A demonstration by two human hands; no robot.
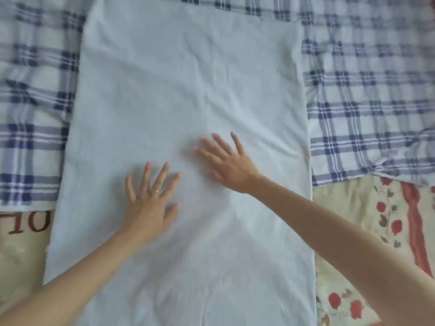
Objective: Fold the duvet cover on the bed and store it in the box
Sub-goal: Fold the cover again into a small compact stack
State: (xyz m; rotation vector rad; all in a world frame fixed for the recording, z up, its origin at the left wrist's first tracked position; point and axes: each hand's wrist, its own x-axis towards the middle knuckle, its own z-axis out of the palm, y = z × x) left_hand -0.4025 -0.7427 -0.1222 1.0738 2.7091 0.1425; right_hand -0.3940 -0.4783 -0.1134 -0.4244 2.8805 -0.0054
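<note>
**A:** Entry. Where is the duvet cover (pixel 188 90)?

**B:** It is a pale, long, narrow panel lying flat on the bed, running from 6 o'clock to 12 o'clock through mid-frame. A plaid blanket (pixel 364 90) shows beside it at 9, 12 and 3 o'clock, and floral bedding (pixel 353 220) at 4 and 8 o'clock. No box is in view.

**A:** Hands?

**B:** The left hand (pixel 150 198) is at 8 o'clock of centre, palm down on the cloth with fingers spread wide, gripping nothing. There is a ring (pixel 155 190) on one finger. The right hand (pixel 228 163) is about at centre, also flat and splayed, fingers pointing toward 11 o'clock, holding nothing. The hands are near each other but apart.

**A:** Step in hand?

**B:** My reading is that the panel is being pressed smooth between folds. It is already narrowed lengthwise, but light creases remain toward 12 o'clock. It looks too long to go into a box as it lies, though I can't check that without seeing the box.

**A:** Next move?

**B:** Probably a crosswise fold. That means pinching both corners of one short edge, at 6 or 12 o'clock, carrying that edge to meet the other, and keeping the long sides aligned.
</note>
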